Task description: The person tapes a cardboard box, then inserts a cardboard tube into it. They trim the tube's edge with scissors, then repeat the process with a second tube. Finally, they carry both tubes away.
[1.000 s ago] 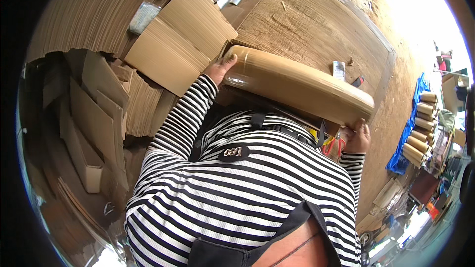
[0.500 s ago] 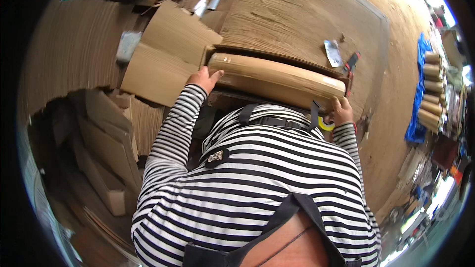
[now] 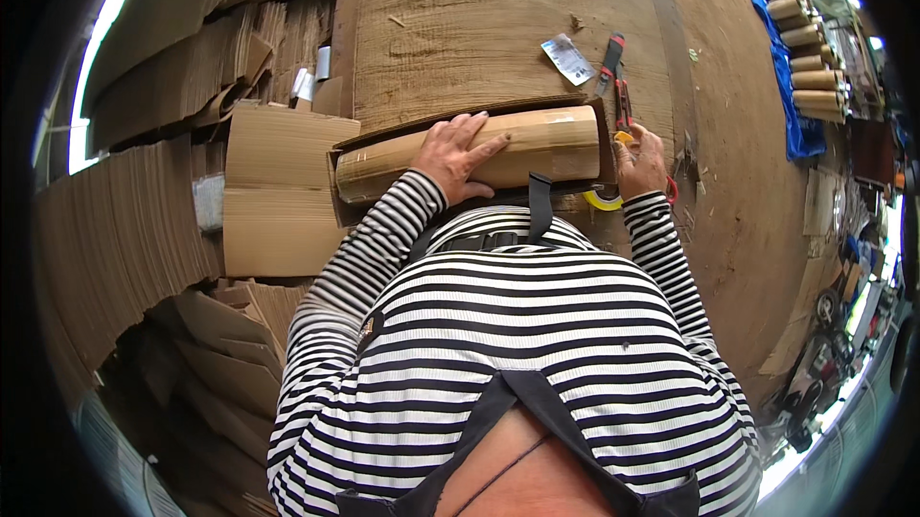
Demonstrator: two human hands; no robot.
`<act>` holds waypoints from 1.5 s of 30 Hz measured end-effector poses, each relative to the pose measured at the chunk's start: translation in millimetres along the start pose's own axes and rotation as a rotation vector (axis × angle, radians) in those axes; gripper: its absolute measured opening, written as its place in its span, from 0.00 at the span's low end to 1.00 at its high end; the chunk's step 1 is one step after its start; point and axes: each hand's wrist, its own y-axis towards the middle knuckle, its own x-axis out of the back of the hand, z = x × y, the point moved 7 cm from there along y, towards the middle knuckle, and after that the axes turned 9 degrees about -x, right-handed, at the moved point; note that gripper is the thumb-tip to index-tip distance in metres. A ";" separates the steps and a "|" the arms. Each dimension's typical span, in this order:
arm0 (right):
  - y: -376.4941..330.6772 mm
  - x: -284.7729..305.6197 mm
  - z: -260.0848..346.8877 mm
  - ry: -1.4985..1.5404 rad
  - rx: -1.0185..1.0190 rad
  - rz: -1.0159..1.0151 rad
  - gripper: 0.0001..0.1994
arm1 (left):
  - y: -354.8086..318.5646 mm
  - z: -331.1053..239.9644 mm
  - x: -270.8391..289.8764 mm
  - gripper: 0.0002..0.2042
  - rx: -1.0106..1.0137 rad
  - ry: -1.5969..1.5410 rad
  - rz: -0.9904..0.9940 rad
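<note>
A brown paper-wrapped long package (image 3: 551, 148) lies lengthwise in a narrow open cardboard box (image 3: 606, 138) in front of me. My left hand (image 3: 462, 158) rests on top of the package with its fingers apart, left of its middle. Just past the box's right end, my right hand (image 3: 644, 162) has its fingers closed at a small orange-yellow thing (image 3: 625, 138), whose kind is mostly hidden. A red curved handle (image 3: 672, 193) shows beside that hand. Partly behind the box's near right corner is a yellow tape roll (image 3: 606, 200).
Beyond the box lie a red-and-black handled tool (image 3: 610, 55), another red-handled tool (image 3: 623, 100) and a printed white packet (image 3: 568, 59) on the wooden table (image 3: 479, 28). Cardboard stacks (image 3: 125, 229) fill the left. Brown rolls (image 3: 815, 81) sit on blue sheeting (image 3: 803, 124) at the far right.
Both hands have let go of the package's ends. My left hand has moved onto its top; my right hand has moved off to the orange-yellow thing. The package sits lower in the box.
</note>
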 end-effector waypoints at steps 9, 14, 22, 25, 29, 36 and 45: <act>-15.6 -77.5 -51.8 0.400 -0.272 0.400 0.25 | 33.6 -14.4 -19.8 0.44 0.122 0.084 0.284; -14.9 -56.2 16.9 0.121 -0.149 0.282 0.39 | 31.1 -18.3 -20.8 0.44 0.096 0.104 0.201; -6.2 -61.6 18.0 0.184 -0.028 0.118 0.27 | 6.6 -8.9 -10.5 0.34 -0.018 -0.125 -0.201; -3.7 -64.0 7.6 0.233 -0.067 0.172 0.26 | -50.8 7.2 27.0 0.31 0.126 -0.132 -0.502; -3.6 -58.3 14.6 0.139 -0.070 0.215 0.23 | -188.4 69.1 27.8 0.36 0.792 0.135 -0.819; 3.4 -73.8 -3.7 0.140 0.029 0.218 0.32 | -218.9 149.3 -76.7 0.44 1.115 -0.512 -0.562; 3.8 -77.9 -7.9 0.020 0.086 0.162 0.30 | -205.5 125.5 -40.1 0.44 1.108 -0.493 -0.391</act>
